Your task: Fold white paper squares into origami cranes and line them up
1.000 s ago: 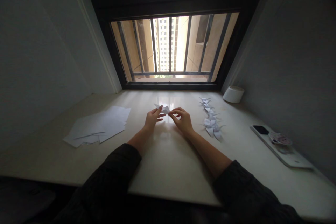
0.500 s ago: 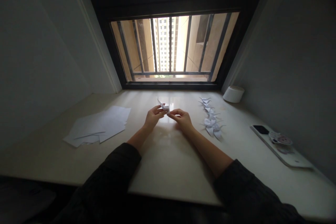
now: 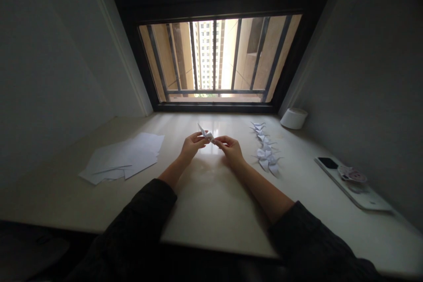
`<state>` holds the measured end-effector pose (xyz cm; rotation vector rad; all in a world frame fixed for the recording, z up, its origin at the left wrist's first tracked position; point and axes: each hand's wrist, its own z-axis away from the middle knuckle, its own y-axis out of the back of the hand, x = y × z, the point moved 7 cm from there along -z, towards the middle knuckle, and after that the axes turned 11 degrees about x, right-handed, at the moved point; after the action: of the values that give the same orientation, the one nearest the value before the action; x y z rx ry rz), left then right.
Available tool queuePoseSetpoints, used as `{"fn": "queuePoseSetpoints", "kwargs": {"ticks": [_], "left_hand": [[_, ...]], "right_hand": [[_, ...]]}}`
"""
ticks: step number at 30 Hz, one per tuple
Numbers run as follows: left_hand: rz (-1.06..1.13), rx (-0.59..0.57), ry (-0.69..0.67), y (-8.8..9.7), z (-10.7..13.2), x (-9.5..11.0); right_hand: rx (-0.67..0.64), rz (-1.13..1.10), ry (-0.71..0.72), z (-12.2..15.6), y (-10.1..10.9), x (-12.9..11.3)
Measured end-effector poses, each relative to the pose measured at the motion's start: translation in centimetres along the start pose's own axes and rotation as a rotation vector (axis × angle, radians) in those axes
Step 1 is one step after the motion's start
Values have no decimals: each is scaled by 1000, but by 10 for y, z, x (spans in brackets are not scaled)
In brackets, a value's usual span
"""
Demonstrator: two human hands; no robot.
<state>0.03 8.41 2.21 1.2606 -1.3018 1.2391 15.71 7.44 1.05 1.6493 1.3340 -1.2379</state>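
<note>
A small folded white paper piece (image 3: 205, 133) is held just above the pale table (image 3: 211, 202), in front of the window. My left hand (image 3: 191, 146) pinches its left side with thumb and fingers. Its right end is pinched by my right hand (image 3: 231, 150), fingers curled. The piece's pointed tip sticks up and to the left. Both forearms rest on the table, in dark sleeves.
A loose pile of white paper sheets (image 3: 122, 157) lies at the left. A row of several finished folded paper cranes (image 3: 266, 150) runs at the right. A white round container (image 3: 293, 118) stands by the right wall, and a phone (image 3: 355, 181) lies farther right. A barred window (image 3: 214, 59) is behind.
The folded piece has been turned from lying flat between the fingers to standing with its tip up. Both hands have closed in a little around it.
</note>
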Motion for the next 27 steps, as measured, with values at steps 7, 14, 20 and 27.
{"fn": "queuePoseSetpoints", "kwargs": {"ticks": [7,14,20,27], "left_hand": [[8,-4,23,0,-1,-1],[30,11,80,3,-4,-10],[51,1,128,2,-4,-14],[52,-42,115,0,-2,-14]], "right_hand": [[-3,61,66,2,-2,-3],[-22,287,361,13,-2,-30],[-72,477,540,22,-7,-41],[-31,565,555,21,-4,-41]]}}
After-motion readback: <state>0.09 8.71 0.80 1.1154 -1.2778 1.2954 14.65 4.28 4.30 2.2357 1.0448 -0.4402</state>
